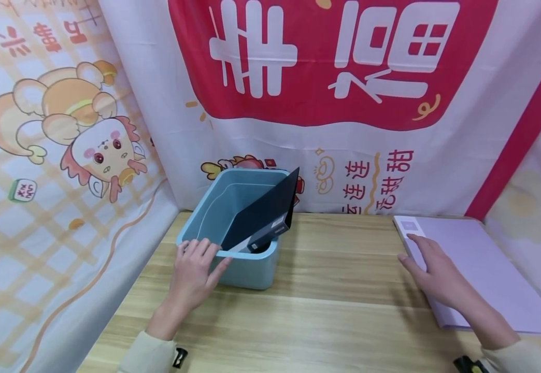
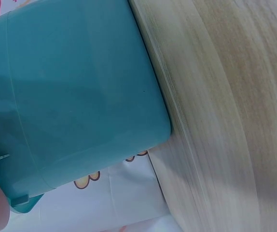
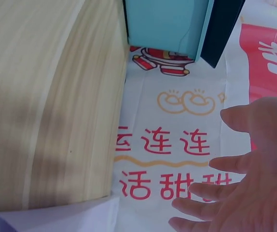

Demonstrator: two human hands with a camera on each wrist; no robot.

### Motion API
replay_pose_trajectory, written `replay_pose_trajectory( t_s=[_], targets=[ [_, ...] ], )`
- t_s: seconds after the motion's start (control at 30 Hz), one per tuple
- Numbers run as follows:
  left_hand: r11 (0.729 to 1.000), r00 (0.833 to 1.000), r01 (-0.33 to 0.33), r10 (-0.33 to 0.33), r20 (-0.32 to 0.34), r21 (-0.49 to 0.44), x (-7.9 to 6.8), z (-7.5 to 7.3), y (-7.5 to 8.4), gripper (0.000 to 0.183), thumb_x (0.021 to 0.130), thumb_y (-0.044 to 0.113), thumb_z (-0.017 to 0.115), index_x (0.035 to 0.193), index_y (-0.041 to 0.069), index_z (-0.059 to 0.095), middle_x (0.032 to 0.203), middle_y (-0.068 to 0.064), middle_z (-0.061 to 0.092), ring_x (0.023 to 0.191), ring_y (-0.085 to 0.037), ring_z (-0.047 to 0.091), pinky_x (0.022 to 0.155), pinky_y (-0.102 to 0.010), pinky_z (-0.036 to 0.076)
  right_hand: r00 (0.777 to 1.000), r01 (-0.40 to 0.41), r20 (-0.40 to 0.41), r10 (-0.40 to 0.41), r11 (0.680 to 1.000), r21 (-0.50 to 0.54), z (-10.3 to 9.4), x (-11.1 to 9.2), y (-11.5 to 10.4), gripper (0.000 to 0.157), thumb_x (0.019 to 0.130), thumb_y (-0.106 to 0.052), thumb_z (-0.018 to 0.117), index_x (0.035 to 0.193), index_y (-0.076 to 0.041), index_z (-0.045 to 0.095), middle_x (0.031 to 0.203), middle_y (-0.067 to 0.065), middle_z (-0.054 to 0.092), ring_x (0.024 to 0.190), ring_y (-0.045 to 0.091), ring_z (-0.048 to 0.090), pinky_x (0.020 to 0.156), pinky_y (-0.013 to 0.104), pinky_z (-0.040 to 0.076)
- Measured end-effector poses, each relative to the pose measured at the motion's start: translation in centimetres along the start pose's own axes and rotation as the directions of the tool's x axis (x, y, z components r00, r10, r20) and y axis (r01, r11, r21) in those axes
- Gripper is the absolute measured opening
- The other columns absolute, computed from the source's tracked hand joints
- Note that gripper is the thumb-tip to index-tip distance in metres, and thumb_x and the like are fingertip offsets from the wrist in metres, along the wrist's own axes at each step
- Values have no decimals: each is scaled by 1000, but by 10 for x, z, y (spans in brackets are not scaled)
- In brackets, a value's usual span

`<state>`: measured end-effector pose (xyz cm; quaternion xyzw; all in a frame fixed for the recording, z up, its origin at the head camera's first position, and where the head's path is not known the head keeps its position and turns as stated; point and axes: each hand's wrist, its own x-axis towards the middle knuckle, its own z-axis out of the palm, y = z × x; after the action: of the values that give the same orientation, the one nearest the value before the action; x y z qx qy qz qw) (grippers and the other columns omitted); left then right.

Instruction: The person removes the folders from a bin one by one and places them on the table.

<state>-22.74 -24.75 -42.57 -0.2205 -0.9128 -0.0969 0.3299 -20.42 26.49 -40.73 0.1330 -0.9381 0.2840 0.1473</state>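
On the left of the table in the head view stands a light blue plastic bin (image 1: 252, 273). My left hand (image 1: 191, 275) grips its near rim, fingers over the edge and thumb along the outside. A black file folder (image 1: 263, 210) leans inside the bin, one corner sticking up above the right rim. My right hand (image 1: 438, 272) hovers with spread fingers over the left edge of a lilac file folder (image 1: 485, 264), which lies flat at the right and has a pale label near its far left corner. The right wrist view shows nothing in that hand.
A wooden table (image 1: 336, 300) carries the bin and the lilac folder, with bare wood between them. Behind it hangs a white and red printed cloth (image 1: 317, 140). Another printed cloth (image 1: 42, 217) closes off the left side.
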Motion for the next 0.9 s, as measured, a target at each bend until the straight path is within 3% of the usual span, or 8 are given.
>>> replay_pose_trajectory(
  t_s=[0.23, 0.53, 0.9],
  targets=[
    [1000, 1000, -6, 6, -6, 0, 0, -1, 0, 34, 91, 49, 52, 94, 17, 60, 86, 3, 51, 81, -20, 46, 90, -48, 31, 999, 3, 43, -3, 1000, 5, 1, 10, -13, 56, 95, -33, 54, 135, 4, 39, 133, 31, 40, 122, 49, 36, 93, 63, 29],
    [1000, 1000, -17, 17, -4, 7, 0, -1, -1, 33, 91, 49, 52, 94, 17, 60, 86, 3, 51, 80, -19, 46, 89, -47, 31, 994, -33, 104, 25, 997, 72, 4, 21, -33, 62, 97, -38, 48, 139, 4, 34, 138, 30, 38, 115, 48, 46, 88, 61, 40],
    [1000, 1000, -10, 10, -3, 9, -1, 0, 1, 34, 91, 50, 52, 94, 17, 60, 86, 3, 51, 81, -20, 46, 90, -48, 31, 991, -47, 130, 23, 981, 188, 8, 35, -47, 61, 97, -40, 48, 140, 1, 32, 136, 28, 41, 118, 46, 46, 93, 57, 39]
  ],
)
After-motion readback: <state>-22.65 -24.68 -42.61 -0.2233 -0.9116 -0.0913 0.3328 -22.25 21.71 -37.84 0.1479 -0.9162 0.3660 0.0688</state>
